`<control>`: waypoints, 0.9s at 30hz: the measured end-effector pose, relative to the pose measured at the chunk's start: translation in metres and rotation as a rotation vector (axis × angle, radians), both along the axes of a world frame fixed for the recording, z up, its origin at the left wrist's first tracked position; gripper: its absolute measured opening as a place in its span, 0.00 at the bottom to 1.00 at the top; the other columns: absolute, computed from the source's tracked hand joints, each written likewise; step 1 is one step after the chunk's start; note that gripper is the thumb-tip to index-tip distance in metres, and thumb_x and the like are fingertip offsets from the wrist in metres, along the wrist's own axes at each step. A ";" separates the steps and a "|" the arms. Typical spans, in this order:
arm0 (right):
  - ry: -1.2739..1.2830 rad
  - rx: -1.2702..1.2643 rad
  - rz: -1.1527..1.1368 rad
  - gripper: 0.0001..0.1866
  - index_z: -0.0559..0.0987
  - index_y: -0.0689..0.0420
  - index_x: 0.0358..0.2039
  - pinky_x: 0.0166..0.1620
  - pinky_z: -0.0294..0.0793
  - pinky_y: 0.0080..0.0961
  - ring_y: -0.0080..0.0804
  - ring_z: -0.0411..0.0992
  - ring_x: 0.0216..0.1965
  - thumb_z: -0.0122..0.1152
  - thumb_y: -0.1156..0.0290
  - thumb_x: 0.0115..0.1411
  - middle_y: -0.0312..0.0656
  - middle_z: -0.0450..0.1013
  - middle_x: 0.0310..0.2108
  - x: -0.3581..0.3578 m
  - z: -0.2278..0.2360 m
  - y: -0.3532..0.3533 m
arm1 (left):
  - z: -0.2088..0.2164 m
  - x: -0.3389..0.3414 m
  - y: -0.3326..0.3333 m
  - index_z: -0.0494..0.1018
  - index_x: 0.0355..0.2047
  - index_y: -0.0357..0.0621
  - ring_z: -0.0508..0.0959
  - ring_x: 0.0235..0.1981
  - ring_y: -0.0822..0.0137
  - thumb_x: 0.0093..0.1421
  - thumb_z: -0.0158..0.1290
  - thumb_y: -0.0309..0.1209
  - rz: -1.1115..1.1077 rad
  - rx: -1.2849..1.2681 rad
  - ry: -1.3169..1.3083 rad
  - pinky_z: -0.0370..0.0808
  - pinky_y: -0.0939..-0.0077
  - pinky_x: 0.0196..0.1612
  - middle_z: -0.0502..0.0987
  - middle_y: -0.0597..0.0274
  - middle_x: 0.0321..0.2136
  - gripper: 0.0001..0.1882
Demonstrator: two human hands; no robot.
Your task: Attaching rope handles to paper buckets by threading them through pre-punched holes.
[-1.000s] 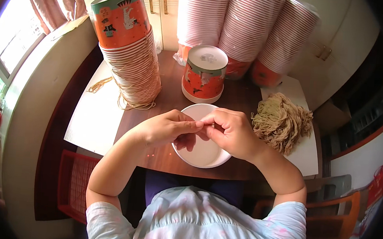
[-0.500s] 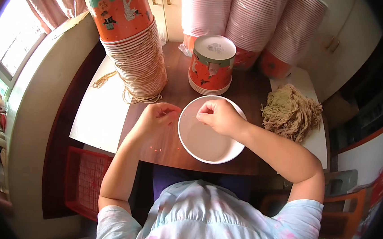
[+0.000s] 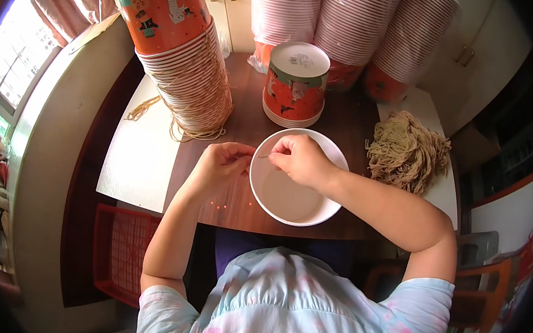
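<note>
A white-lined paper bucket (image 3: 292,200) stands mouth up on the table in front of me. My right hand (image 3: 304,161) reaches over its mouth, thumb and forefinger pinched on a thin cord (image 3: 263,157) that shows as a short line by the inner left wall. Against the outside of that wall is my left hand (image 3: 224,163), its fingers pressed together; whatever they hold is hidden. At the right lies a loose heap of beige cords (image 3: 408,154). A tall stack of orange and green paper buckets (image 3: 165,24), with cords hanging down its side, rises at the left.
Behind the white-lined bucket stands a short upside-down bucket stack (image 3: 295,93). Plastic-wrapped bucket stacks (image 3: 355,29) line the back. Several tiny orange bits (image 3: 226,207) lie near the front edge of the table (image 3: 184,179). Below, at left, is a red plastic crate (image 3: 123,249).
My left hand has come in against the bucket's outer left side. My right hand has shifted slightly, still pinching inside the mouth. The view has tilted a little.
</note>
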State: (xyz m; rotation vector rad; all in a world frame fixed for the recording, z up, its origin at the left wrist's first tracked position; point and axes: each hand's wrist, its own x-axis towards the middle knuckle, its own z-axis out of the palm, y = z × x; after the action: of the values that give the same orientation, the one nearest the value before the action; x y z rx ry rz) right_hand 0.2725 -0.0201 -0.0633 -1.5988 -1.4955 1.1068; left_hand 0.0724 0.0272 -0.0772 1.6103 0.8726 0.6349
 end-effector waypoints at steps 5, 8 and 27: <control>-0.026 -0.009 0.018 0.07 0.76 0.61 0.26 0.29 0.68 0.21 0.19 0.68 0.25 0.60 0.71 0.56 0.34 0.72 0.23 -0.004 0.004 0.000 | 0.000 0.000 0.001 0.75 0.42 0.30 0.77 0.31 0.75 0.60 0.47 0.20 -0.003 0.024 0.037 0.76 0.80 0.36 0.79 0.62 0.31 0.11; -0.030 -0.010 0.005 0.07 0.76 0.61 0.26 0.29 0.68 0.21 0.19 0.68 0.26 0.60 0.71 0.56 0.34 0.72 0.23 -0.005 0.001 0.001 | 0.000 0.000 0.002 0.75 0.42 0.30 0.77 0.31 0.75 0.60 0.47 0.19 -0.006 0.032 0.057 0.76 0.80 0.37 0.79 0.62 0.31 0.11; -0.018 -0.016 0.045 0.07 0.78 0.61 0.24 0.31 0.71 0.22 0.20 0.71 0.26 0.58 0.72 0.56 0.36 0.75 0.23 -0.011 0.005 0.000 | 0.020 0.006 -0.014 0.77 0.40 0.32 0.75 0.30 0.79 0.58 0.52 0.22 0.014 0.080 0.174 0.74 0.82 0.36 0.79 0.64 0.28 0.11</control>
State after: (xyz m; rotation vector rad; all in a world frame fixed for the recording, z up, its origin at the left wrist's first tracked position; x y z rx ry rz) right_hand 0.2615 -0.0206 -0.0585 -1.5975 -1.5448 1.1341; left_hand 0.0789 0.0131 -0.0574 1.7526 0.9967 0.5511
